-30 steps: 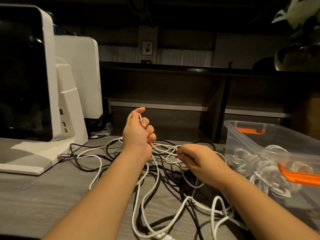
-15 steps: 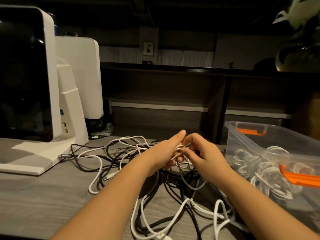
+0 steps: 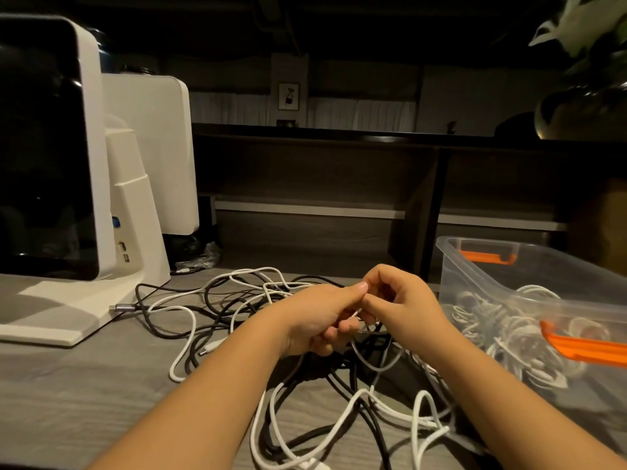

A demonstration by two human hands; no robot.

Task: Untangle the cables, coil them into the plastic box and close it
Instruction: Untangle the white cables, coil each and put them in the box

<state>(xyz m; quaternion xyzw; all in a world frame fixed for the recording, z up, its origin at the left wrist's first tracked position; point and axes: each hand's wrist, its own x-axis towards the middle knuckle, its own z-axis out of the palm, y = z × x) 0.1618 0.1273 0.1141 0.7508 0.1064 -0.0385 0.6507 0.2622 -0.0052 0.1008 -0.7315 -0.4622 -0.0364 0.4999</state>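
**Head view: both hands in the cable tangle**

Nearest the cam, loops of white & black cables [image 3: 342, 422] sprawl across the grey wood-grain table [image 3: 68, 401], crossing over each other between the two forearms. One white loop stands up at lower right, just beside the right forearm.

Mid-table, the hands meet over the tangle's centre. Left hand [image 3: 319, 317]: fingers curled, pinching a thin white strand w/ thumb stretched fwd so its tip touches the right hand. Right hand [image 3: 403, 307]: fingers curled in, thumb & index closed on the same bit of white cable where the hands meet. Exact strand under the fingers is partly hidden.

Left of the hands more cable runs out flat, incl. a black lead w/ a grey plug [image 3: 124, 307] touching the base of a white monitor [image 3: 51, 147]. A 2nd white panel [image 3: 152, 147] stands behind it.

Right of the hands sits the clear box [image 3: 475, 283], open, no lid on it, orange latches [image 3: 488, 256] at near & far ends. White cables already lie coiled inside.

Farther back: dark shelving [image 3: 339, 184], a small framed pic [image 3: 288, 96] on the wall, a dark vase w/ white flowers [image 3: 583, 103] at upper right.
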